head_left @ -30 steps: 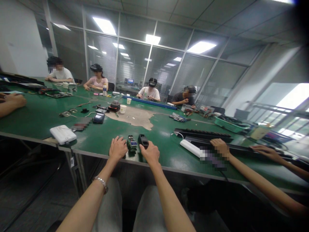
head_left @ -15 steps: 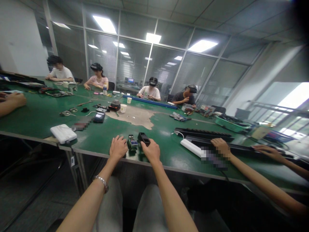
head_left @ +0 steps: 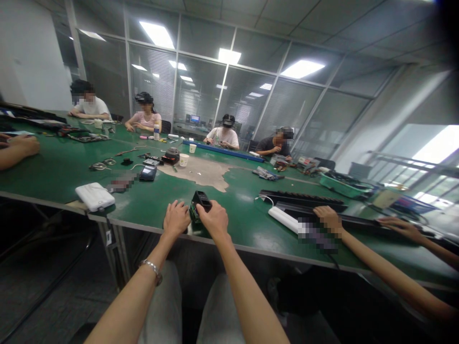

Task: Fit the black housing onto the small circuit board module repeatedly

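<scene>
My right hand (head_left: 215,220) grips a black plastic housing (head_left: 201,198) close to the table's front edge. The housing is over or against a small green circuit board (head_left: 194,215), covering most of it; whether the two touch, I cannot tell. Just left of the board, my left hand (head_left: 176,218) lies on the table with its fingers stretched out, holding nothing that I can see.
On the green table (head_left: 143,210), a white power bank (head_left: 95,197) lies to the left. A white power strip (head_left: 285,219) and a co-worker's hand (head_left: 328,219) are to the right. Paper cups (head_left: 183,160) stand farther back; several people sit across.
My right hand has moved left with the black housing, bringing it from beside the circuit board to over or against it. My left hand has stayed nearly still.
</scene>
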### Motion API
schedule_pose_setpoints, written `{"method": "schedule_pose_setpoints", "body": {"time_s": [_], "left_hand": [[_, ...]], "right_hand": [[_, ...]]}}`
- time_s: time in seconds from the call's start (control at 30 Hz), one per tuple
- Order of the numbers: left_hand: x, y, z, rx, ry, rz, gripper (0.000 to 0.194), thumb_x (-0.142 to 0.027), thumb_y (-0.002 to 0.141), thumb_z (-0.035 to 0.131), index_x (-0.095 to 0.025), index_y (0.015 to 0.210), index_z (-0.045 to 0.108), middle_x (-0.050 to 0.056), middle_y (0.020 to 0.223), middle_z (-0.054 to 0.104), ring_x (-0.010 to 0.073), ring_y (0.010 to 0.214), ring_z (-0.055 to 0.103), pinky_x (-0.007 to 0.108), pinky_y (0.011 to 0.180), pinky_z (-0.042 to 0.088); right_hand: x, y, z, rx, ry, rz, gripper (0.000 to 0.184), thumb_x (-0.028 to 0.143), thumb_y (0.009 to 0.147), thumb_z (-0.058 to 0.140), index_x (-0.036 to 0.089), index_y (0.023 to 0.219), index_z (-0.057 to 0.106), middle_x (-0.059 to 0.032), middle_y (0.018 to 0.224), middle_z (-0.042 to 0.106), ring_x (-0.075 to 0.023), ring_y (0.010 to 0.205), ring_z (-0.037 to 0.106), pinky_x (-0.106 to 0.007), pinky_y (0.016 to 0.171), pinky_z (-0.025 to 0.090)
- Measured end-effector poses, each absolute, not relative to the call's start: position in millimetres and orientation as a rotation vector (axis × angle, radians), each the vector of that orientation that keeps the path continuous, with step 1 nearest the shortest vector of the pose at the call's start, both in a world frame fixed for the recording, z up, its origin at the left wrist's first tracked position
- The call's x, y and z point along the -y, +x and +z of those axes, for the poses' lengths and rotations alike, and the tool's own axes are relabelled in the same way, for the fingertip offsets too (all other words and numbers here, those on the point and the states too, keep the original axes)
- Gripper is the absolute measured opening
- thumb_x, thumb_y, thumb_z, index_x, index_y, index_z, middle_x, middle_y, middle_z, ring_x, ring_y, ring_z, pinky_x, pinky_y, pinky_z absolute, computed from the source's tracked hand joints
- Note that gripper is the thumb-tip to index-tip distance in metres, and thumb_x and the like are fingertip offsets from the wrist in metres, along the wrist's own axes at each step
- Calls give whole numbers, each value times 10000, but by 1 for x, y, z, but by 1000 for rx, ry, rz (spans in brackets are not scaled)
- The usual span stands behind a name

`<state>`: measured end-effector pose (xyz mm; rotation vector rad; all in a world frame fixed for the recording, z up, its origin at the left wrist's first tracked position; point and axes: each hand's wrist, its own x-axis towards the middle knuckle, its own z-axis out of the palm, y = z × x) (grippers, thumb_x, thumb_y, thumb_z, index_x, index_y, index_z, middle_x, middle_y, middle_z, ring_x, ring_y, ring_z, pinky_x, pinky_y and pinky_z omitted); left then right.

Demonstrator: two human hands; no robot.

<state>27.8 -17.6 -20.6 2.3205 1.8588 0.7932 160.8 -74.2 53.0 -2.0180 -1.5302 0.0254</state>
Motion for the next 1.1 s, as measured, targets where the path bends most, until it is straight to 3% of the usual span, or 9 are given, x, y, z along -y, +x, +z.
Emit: {"method": "schedule_pose_setpoints", "body": {"time_s": [0.5, 0.7, 0.93, 1.1], "left_hand": [[15, 26, -21, -1865, 2288, 804, 328, -225, 910, 461, -220, 1152, 681, 70, 1396, 567, 272, 1383, 371, 456, 1173, 220], [16, 26, -19, -1844, 2310, 787, 331, -225, 915, 448, -215, 1146, 685, 68, 1397, 565, 271, 1393, 356, 438, 1170, 231], [14, 28, -20, -1838, 2320, 770, 327, -248, 910, 460, -205, 1136, 692, 69, 1377, 584, 279, 1380, 368, 440, 1162, 240], [15, 29, -20, -1844, 2327, 785, 315, -303, 918, 478, -203, 1122, 695, 73, 1369, 590, 284, 1365, 384, 437, 1154, 249]], "right_hand": [[88, 153, 23, 1699, -2084, -69, 432, 555, 843, 584, 184, 1063, 612, -128, 940, 708, -280, 927, 668, -343, 781, 447], [89, 157, 23, 1682, -2002, -128, 602, 575, 820, 618, 144, 1234, 543, -160, 1098, 681, -299, 1047, 625, -343, 832, 437], [83, 154, 17, 1613, -2050, -2, 441, 556, 842, 589, 166, 1045, 628, -141, 922, 715, -270, 896, 681, -321, 767, 448], [80, 155, 29, 1563, -1985, 16, 423, 556, 859, 565, 181, 1037, 644, -128, 916, 722, -252, 900, 687, -292, 752, 452]]}}
